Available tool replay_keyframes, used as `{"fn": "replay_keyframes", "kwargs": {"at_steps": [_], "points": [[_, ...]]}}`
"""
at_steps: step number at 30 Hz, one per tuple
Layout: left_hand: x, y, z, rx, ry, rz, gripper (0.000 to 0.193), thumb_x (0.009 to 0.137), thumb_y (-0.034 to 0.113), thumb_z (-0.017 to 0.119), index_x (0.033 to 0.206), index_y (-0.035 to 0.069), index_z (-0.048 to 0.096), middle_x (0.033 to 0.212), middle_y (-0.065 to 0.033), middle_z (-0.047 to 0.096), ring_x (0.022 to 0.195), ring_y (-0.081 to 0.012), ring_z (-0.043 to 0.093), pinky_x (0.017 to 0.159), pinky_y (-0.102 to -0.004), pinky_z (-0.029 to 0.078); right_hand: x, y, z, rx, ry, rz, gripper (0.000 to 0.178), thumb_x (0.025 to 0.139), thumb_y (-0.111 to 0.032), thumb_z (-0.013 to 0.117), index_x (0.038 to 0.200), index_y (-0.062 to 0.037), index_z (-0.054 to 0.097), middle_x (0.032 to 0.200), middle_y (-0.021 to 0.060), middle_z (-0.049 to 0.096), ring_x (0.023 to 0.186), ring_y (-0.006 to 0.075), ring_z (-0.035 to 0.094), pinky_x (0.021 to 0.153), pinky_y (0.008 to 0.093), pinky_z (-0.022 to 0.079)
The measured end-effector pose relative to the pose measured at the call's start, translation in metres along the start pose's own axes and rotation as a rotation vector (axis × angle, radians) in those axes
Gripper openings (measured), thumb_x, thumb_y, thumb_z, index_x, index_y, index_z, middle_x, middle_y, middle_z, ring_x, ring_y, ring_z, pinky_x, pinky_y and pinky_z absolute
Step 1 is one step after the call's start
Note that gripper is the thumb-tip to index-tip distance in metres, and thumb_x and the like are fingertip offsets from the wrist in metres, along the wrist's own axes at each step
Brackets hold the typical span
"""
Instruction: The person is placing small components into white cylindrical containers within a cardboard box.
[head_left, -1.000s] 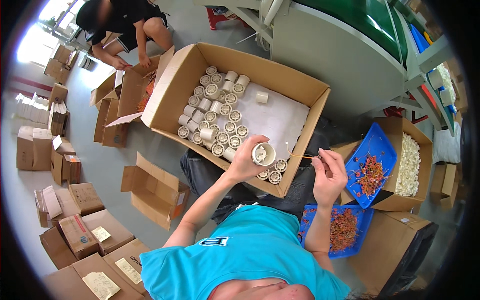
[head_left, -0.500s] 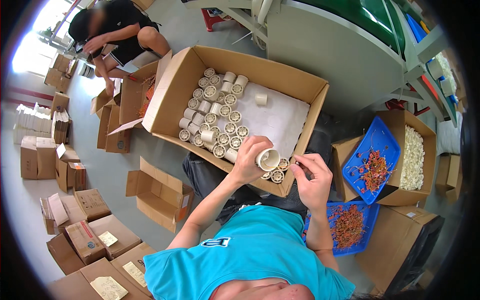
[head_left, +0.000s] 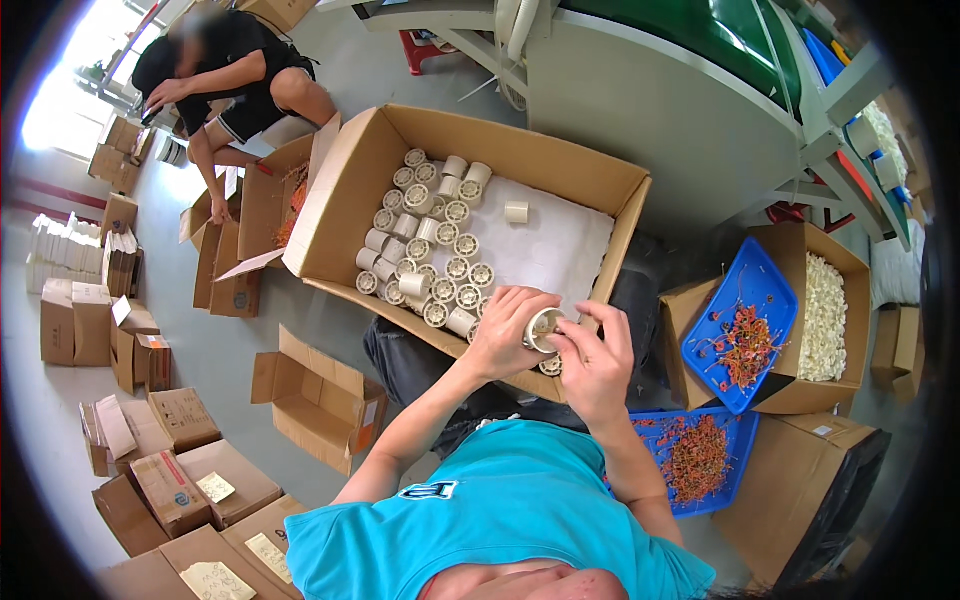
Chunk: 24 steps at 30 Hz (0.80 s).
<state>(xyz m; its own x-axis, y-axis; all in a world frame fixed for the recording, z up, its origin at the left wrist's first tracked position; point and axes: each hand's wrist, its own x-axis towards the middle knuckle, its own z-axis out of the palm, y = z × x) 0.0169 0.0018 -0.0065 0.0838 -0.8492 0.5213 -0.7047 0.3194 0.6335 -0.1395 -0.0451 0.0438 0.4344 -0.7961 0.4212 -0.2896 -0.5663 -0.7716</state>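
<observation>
Grey floor (head_left: 225, 345) is occupied by cardboard boxes (head_left: 182, 480). White plastic cylinder (head_left: 541, 325) is held by fingers of left hand (head_left: 508, 330), over near edge of large carton (head_left: 520, 150); fingers of right hand (head_left: 597, 368) are placed at cylinder's mouth, pinching cannot be told.

White cup (head_left: 541, 326), brown carton (head_left: 520, 142), blue tray (head_left: 757, 272), turquoise shirt (head_left: 510, 490)

I read this as a factory workshop: big open carton (head_left: 500, 148) of white plastic cylinders (head_left: 412, 285), blue trays (head_left: 745, 280) of orange wired parts (head_left: 745, 345), grey green-topped workstation (head_left: 670, 130), stacked boxes (head_left: 165, 485) on the floor, co-worker (head_left: 235, 70) crouching nearby.
</observation>
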Motion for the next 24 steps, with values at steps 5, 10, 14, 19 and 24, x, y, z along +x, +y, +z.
{"fn": "replay_keyframes", "kwargs": {"at_steps": [5, 10, 14, 19, 24], "points": [[0.001, 0.003, 0.005, -0.077, -0.038, -0.031, 0.050, 0.062, 0.009, 0.082, 0.107, 0.004, 0.060, 0.095, -0.0118, 0.066, 0.082, -0.0296, 0.064, 0.072, -0.0385, 0.048, 0.006, 0.010, 0.010, 0.028, -0.114, 0.006, 0.018, 0.068, -0.002, 0.076, 0.086, -0.0023, 0.073, 0.106, 0.0115, 0.063, 0.096, 0.0295, 0.061, 0.082, 0.0403, 0.050], [-0.002, 0.002, 0.005, -0.161, -0.049, -0.059, 0.048, 0.062, 0.004, 0.081, 0.105, 0.003, 0.059, 0.094, -0.0138, 0.066, 0.079, -0.0302, 0.066, 0.066, -0.0377, 0.053, 0.010, 0.009, 0.005, 0.131, -0.277, 0.162, 0.016, 0.070, -0.004, 0.075, 0.086, -0.0038, 0.074, 0.102, 0.0092, 0.063, 0.091, 0.0276, 0.064, 0.078, 0.0382, 0.053], [0.000, 0.003, 0.005, -0.197, -0.045, -0.054, 0.046, 0.064, 0.001, 0.081, 0.104, 0.002, 0.058, 0.094, -0.0142, 0.066, 0.082, -0.0302, 0.068, 0.069, -0.0363, 0.055, 0.009, 0.003, 0.001, 0.047, -0.209, 0.116, 0.016, 0.071, -0.005, 0.075, 0.086, -0.0042, 0.074, 0.101, 0.0085, 0.064, 0.088, 0.0269, 0.066, 0.076, 0.0375, 0.054], [0.003, 0.004, 0.003, -0.286, -0.080, -0.068, 0.046, 0.065, 0.001, 0.082, 0.104, 0.002, 0.058, 0.094, -0.0138, 0.066, 0.084, -0.0303, 0.068, 0.070, -0.0364, 0.055, 0.008, 0.002, -0.002, 0.108, -0.252, 0.196, 0.015, 0.072, -0.004, 0.074, 0.088, -0.0045, 0.075, 0.101, 0.0087, 0.063, 0.089, 0.0272, 0.066, 0.076, 0.0377, 0.054], [0.007, 0.005, -0.002, -0.303, -0.158, -0.049, 0.051, 0.064, 0.005, 0.084, 0.107, 0.005, 0.056, 0.090, -0.0129, 0.063, 0.078, -0.0325, 0.065, 0.064, -0.0385, 0.053, 0.006, 0.005, -0.002, 0.076, -0.245, 0.161, 0.015, 0.071, -0.002, 0.075, 0.085, -0.0046, 0.075, 0.098, 0.0086, 0.062, 0.088, 0.0269, 0.065, 0.075, 0.0384, 0.053]]}}
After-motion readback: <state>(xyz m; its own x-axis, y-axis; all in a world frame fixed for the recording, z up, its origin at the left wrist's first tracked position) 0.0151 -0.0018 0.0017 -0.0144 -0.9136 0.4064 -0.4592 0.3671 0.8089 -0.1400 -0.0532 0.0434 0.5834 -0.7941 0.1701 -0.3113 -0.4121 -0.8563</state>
